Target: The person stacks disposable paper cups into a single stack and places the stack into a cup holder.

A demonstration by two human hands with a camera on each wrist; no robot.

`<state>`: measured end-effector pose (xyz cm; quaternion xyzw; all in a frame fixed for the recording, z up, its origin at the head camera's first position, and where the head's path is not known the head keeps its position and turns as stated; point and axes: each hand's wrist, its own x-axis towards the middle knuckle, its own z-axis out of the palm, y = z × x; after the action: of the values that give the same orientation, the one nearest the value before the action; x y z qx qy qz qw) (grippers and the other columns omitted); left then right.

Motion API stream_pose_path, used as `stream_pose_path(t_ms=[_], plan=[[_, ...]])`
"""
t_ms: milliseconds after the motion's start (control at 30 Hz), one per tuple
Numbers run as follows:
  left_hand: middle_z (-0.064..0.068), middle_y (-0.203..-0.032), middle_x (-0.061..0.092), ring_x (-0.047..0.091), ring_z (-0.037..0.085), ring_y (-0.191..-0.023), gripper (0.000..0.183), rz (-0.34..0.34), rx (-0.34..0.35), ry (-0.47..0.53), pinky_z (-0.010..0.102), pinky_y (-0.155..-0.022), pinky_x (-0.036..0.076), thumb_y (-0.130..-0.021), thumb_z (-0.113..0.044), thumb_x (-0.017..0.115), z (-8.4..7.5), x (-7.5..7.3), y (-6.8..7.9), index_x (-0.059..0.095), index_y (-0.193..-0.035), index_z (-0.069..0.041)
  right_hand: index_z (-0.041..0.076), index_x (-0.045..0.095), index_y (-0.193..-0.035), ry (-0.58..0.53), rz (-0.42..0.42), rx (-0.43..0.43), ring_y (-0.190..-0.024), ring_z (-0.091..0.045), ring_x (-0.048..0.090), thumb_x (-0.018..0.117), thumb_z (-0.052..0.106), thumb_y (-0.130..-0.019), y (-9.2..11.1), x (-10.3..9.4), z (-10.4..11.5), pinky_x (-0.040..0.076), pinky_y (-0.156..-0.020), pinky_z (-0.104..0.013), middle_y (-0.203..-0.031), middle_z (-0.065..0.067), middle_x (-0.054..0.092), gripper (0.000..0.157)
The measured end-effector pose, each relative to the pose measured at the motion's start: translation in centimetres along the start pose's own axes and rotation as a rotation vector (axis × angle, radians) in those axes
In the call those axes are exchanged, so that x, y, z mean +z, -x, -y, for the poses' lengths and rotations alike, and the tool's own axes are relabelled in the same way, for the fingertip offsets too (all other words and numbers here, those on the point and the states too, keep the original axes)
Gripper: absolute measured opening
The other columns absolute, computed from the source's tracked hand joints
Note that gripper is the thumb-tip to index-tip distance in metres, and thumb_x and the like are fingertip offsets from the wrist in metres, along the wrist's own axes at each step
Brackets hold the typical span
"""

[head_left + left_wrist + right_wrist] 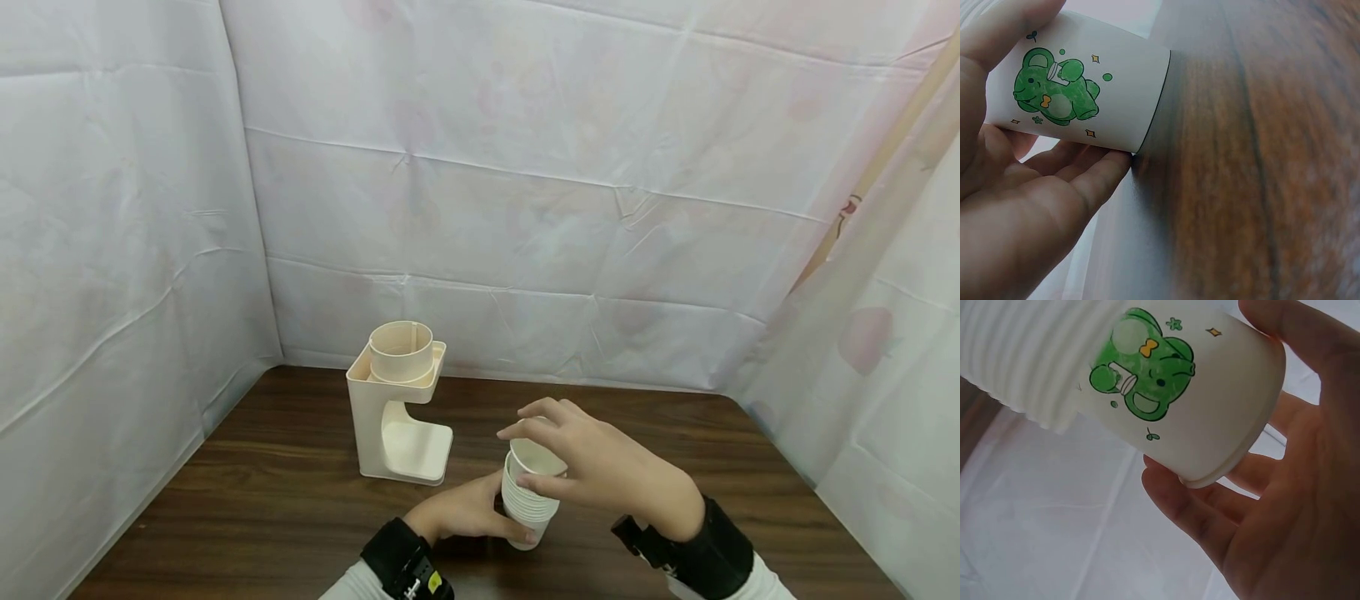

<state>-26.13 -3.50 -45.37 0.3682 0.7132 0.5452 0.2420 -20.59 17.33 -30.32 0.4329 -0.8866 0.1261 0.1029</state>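
A stack of white paper cups [527, 510] stands on the table in front of me, rims up. My left hand [467, 508] holds the stack low down, with thumb and fingers on either side of the bottom cup. A green cartoon animal [1060, 87] is printed on that cup in the left wrist view. Over the stack, my right hand [600, 458] grips the top paper cup [1229, 400] near its rim between thumb and fingers. This top cup sits raised above the close-set rims [1022, 356] of the others, its lower part still inside them.
A cream plastic stand [367, 429] with a round tube [401, 367] in its top and a flat base [423, 450] stands left of the cups. The dark wooden table [262, 500] meets a white cloth backdrop [487, 225] at the back, with cloth at both sides.
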Motion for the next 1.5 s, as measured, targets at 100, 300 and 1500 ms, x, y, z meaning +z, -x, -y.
stream_pose_path(t_ms=[100,300,1500], plan=[[-0.009,-0.124,0.06,0.056,0.01,-0.116,0.07,-0.005,-0.017,-0.002,0.034,-0.102,0.039,-0.086,-0.021,0.081,0.0,0.0,0.1,0.04,-0.143,-0.024,0.032,0.06,-0.133,-0.021,0.027,-0.004,-0.121,-0.017,0.051,0.068,0.043,-0.096,-0.1,0.7,-0.3,0.052,-0.087,-0.037,-0.135,0.003,0.051,0.039],[-0.008,-0.125,0.059,0.057,0.01,-0.114,0.068,0.002,-0.026,0.012,0.032,-0.099,0.042,-0.087,-0.022,0.08,0.1,0.1,0.1,0.041,-0.143,-0.021,0.03,0.063,-0.131,-0.067,0.076,-0.01,-0.115,-0.015,0.052,0.07,0.04,-0.095,-0.2,2.4,-1.0,0.051,-0.088,-0.035,-0.13,0.005,0.052,0.038],[-0.009,-0.13,0.058,0.051,0.01,-0.124,0.074,0.028,0.04,-0.003,0.032,-0.104,0.037,-0.084,-0.021,0.083,-0.1,-0.8,0.4,0.041,-0.144,-0.029,0.02,0.027,-0.157,-0.169,-0.068,0.051,-0.117,-0.014,0.059,0.078,0.058,-0.08,3.4,7.2,-4.9,0.053,-0.091,-0.041,-0.136,0.007,0.056,0.1]])
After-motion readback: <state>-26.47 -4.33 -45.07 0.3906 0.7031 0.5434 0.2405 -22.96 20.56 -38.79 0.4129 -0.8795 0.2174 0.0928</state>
